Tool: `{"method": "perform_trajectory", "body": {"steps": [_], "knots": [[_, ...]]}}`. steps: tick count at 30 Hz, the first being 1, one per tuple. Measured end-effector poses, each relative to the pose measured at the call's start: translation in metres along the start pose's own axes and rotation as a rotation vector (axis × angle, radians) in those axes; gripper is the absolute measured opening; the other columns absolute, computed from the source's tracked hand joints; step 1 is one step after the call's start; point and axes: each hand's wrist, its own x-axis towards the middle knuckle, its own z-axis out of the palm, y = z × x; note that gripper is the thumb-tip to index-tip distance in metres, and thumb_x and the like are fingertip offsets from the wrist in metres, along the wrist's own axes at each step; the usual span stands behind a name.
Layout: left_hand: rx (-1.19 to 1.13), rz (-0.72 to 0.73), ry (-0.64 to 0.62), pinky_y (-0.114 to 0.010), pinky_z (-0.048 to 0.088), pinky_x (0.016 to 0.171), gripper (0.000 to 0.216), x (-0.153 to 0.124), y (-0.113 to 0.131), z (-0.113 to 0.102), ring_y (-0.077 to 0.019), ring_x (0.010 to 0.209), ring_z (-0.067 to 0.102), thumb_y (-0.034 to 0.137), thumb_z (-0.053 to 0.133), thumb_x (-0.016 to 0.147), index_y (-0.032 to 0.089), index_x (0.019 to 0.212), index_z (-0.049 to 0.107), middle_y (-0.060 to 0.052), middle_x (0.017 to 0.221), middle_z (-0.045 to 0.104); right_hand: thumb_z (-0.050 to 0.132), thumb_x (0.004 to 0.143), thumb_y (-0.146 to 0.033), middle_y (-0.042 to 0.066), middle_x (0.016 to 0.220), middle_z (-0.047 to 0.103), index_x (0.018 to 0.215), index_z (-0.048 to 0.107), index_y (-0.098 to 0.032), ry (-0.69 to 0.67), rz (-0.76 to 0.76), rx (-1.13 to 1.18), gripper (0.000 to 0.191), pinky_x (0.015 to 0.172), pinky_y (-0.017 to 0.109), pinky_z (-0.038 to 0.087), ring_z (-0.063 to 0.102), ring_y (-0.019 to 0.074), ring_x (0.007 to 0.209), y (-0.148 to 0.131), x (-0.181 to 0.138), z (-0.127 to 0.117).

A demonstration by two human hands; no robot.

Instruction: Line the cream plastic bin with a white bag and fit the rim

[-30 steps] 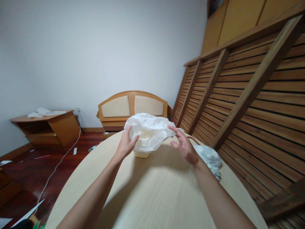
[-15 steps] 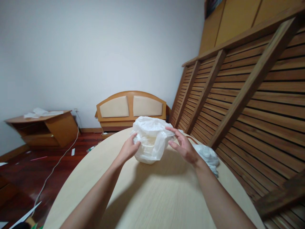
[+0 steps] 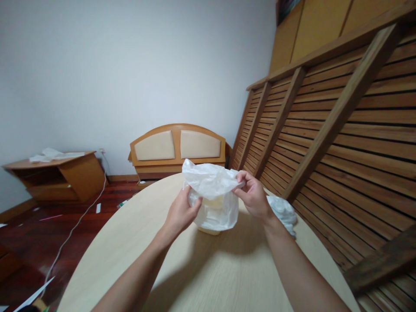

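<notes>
A thin white plastic bag (image 3: pixel 216 180) is stretched between my hands over the round table. It covers a pale yellowish container (image 3: pixel 209 232), whose bottom edge shows under the film; I cannot tell whether the container is in the bag or only beneath it. My right hand (image 3: pixel 255 197) pinches the bag's right upper edge between thumb and fingers. At the left side, my left hand (image 3: pixel 182 211) grips the bag with its thumb in front, its other fingers partly hidden behind the film.
The pale round table (image 3: pixel 130 242) carries a crumpled white bundle (image 3: pixel 282 212) at right. Slatted wooden panels (image 3: pixel 325 143) lean along the right. Beyond stands a padded headboard (image 3: pixel 177 145). A low wooden cabinet (image 3: pixel 81 177) and a white cable (image 3: pixel 76 232) are at left.
My right hand has gone from spread fingers to pinching the bag's edge. The bag's rim has folded over toward me, and the container's bottom edge now shows below it.
</notes>
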Motion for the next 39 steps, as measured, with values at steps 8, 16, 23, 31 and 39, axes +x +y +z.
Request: {"method": "perform_trajectory", "body": {"steps": [8, 16, 23, 31, 39], "knots": [[-0.073, 0.096, 0.309, -0.039, 0.046, 0.107, 0.043, -0.001, 0.010, -0.025, -0.0263, 0.122, 0.060, 0.036, 0.056, 0.089, 0.018, 0.128, 0.057, -0.010, 0.130, 0.065, 0.055, 0.081, -0.062, 0.005, 0.092, 0.060, 0.089, 0.035, -0.028, 0.127, -0.011, 0.109, 0.041, 0.064, 0.031, 0.048, 0.061, 0.0221, 0.079, -0.001, -0.001, -0.010], [-0.042, -0.035, 0.216, -0.044, 0.043, 0.112, 0.048, 0.005, -0.009, -0.022, -0.0302, 0.128, 0.058, 0.033, 0.058, 0.085, 0.015, 0.129, 0.057, -0.014, 0.135, 0.063, 0.068, 0.072, -0.030, 0.006, 0.103, 0.074, 0.111, 0.059, -0.024, -0.006, 0.317, 0.027, 0.040, 0.089, 0.040, 0.055, 0.068, 0.0261, 0.101, 0.027, 0.008, -0.018], [-0.036, -0.056, 0.171, -0.045, 0.041, 0.114, 0.051, 0.007, -0.019, -0.017, -0.0302, 0.130, 0.056, 0.034, 0.061, 0.084, 0.016, 0.131, 0.055, -0.015, 0.138, 0.061, 0.067, 0.085, -0.042, 0.009, 0.111, 0.076, 0.108, 0.070, -0.024, -0.235, 0.543, -0.204, 0.029, 0.072, 0.034, 0.057, 0.070, 0.0254, 0.100, 0.019, 0.000, -0.026], [-0.032, -0.084, 0.148, -0.046, 0.037, 0.116, 0.055, 0.007, -0.016, -0.019, -0.0305, 0.135, 0.052, 0.035, 0.059, 0.085, 0.012, 0.135, 0.052, -0.018, 0.142, 0.057, 0.076, 0.076, -0.038, 0.010, 0.106, 0.077, 0.100, 0.072, -0.020, -0.034, 0.371, 0.005, 0.031, 0.081, 0.039, 0.059, 0.071, 0.0275, 0.099, 0.032, 0.010, -0.021], [0.001, -0.118, 0.091, -0.048, 0.037, 0.116, 0.056, 0.007, -0.016, -0.017, -0.0327, 0.135, 0.051, 0.033, 0.060, 0.086, 0.010, 0.136, 0.051, -0.020, 0.143, 0.056, 0.075, 0.075, -0.060, 0.009, 0.113, 0.076, 0.109, 0.071, -0.022, -0.086, 0.145, 0.148, 0.052, 0.100, 0.045, 0.051, 0.066, 0.0298, 0.114, 0.042, 0.007, 0.002]]}}
